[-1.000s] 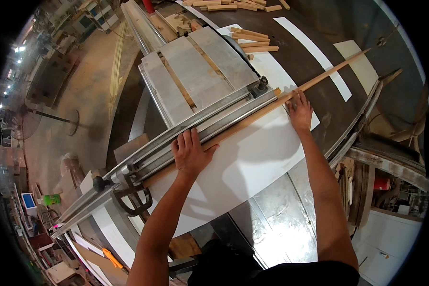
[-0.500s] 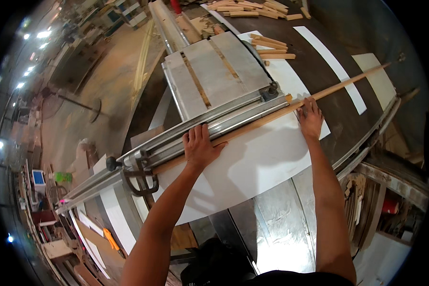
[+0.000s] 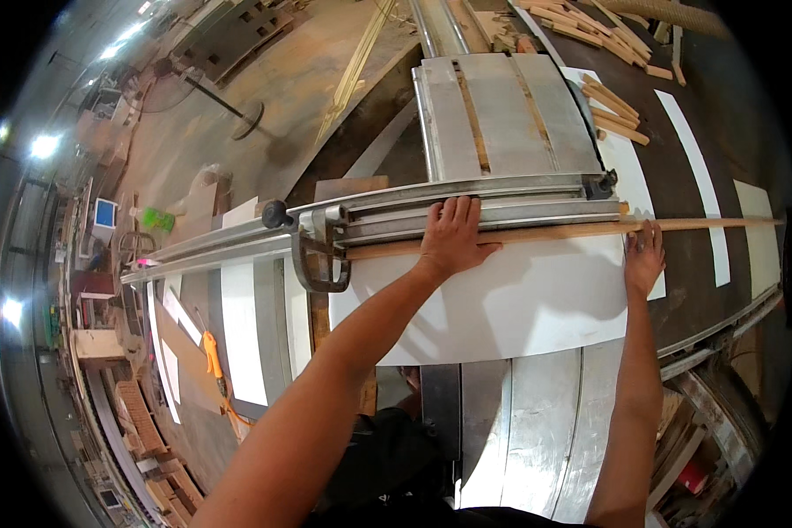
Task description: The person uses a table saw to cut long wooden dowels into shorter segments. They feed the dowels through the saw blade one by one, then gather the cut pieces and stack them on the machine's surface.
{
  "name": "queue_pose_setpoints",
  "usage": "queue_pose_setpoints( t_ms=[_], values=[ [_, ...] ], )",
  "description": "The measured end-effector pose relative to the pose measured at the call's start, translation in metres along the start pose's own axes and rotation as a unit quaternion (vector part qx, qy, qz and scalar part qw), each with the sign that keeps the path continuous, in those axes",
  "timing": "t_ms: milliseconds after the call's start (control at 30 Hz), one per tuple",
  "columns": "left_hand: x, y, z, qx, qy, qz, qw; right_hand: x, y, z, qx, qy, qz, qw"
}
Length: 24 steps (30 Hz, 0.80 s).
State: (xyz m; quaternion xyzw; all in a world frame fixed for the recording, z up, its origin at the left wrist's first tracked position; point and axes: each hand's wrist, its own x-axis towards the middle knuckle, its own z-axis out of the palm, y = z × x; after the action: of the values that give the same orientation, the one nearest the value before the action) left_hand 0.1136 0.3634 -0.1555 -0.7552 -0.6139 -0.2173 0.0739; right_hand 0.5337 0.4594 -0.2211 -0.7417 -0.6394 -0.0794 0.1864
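A long, thin wooden strip [image 3: 554, 232] lies along the near side of a metal fence [image 3: 493, 211], over a white sheet [image 3: 493, 308]. My left hand [image 3: 451, 238] has its fingers hooked over the fence and its thumb along the strip, pinching the two together. Just past the fence's right end, my right hand [image 3: 645, 262] holds the strip with curled fingers, the thumb partly hidden. The strip's right part runs on beyond this hand. A metal clamp [image 3: 321, 251] with a black knob sits on the fence, by the strip's left end.
Beyond the fence stands a slotted metal table [image 3: 510, 119]. Short wooden pieces [image 3: 614, 110] lie at the far right, with a larger pile [image 3: 594, 31] behind. White strips [image 3: 695, 176] rest on the dark surface. An orange-handled tool [image 3: 211, 354] lies at left.
My view has turned, so the fence and strip lie more level and the scene sits farther right. Both hands keep their hold at about the same places along the strip.
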Motion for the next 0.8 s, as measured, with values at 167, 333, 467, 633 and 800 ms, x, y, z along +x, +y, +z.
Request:
queue_pose_setpoints(
  t_ms=[167,333,467,633,800],
  values=[
    [-0.002,-0.001,0.004,0.0,0.009,0.009,1.0,-0.001,0.002,-0.002,-0.007,0.0,-0.003,1.0],
    [-0.001,-0.003,0.009,-0.002,0.009,0.011,1.0,0.001,0.009,0.002,0.039,0.038,-0.05,0.997],
    [-0.003,-0.003,0.013,0.017,0.001,0.001,1.0,0.002,0.009,0.002,0.053,0.007,-0.021,0.998],
    [-0.001,0.0,0.011,0.021,0.003,-0.003,1.0,0.002,-0.007,-0.008,0.014,-0.003,-0.001,1.0],
    [0.001,0.002,0.01,0.004,0.013,0.0,1.0,0.0,-0.003,-0.009,0.009,0.004,0.001,1.0]
  ],
)
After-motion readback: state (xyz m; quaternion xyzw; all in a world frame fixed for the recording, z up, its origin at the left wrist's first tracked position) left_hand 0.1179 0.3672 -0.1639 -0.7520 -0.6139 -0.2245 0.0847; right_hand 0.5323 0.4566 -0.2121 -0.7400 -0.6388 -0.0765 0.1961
